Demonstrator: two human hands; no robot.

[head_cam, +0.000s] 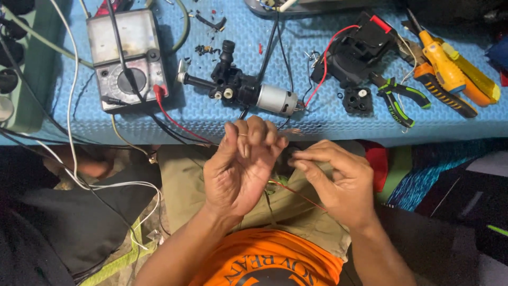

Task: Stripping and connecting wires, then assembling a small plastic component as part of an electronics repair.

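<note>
My left hand [241, 167] and my right hand [338, 177] are raised over my lap, just below the edge of the blue mat [328, 114]. Both pinch the ends of thin wires between fingertips; a thin red wire [296, 193] trails down between them. The fingertips nearly meet near the mat's edge. On the mat right above lies a small black pump with a silver motor [248, 90], with black and red leads running off it toward my hands.
A worn analog multimeter [127, 58] with probe leads sits at the mat's left. A black plastic housing [357, 50], small pliers [399, 95] and yellow-orange screwdrivers [450, 69] lie at the right. White cables [74, 132] hang off the left edge.
</note>
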